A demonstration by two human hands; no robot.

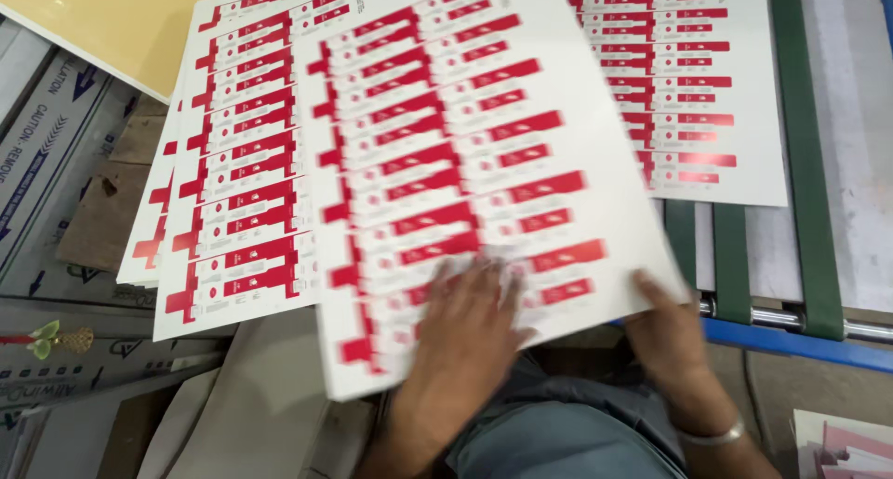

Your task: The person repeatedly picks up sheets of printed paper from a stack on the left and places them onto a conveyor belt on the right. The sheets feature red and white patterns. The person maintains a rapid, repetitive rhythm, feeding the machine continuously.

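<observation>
Two hands on one printed sheet (465, 163), the big white one with rows of red carton blanks. Surroundings first: a stack of matching sheets (233, 163) is lying to the left, fanned out, with the top sheet overlapping its right edge. Another printed sheet (688, 79) is sitting at upper right on a conveyor with green belts (809, 209) and a steel roller (819, 323) in front of a blue frame bar (800, 347). A yellow board (112, 23) is showing at top left, and grey wrapped panels (46, 153) are lying along the left edge. Nothing is standing on the top sheet besides your hands.

Your left hand (470, 325) is pressing flat on the sheet's near edge, fingers (484, 279) spread wide, palm down, not gripping anything. Your right hand (665, 335) is holding the sheet's near right corner, thumb on top; the other fingers are hidden under the paper, so you're pinching it but I can't tell how tight. A metal bangle (712, 435) is sitting on that wrist. The sheet is lying tilted, its near edge overhanging your lap, its far edge running out of view at the top. Hands are motion-blurred.
</observation>
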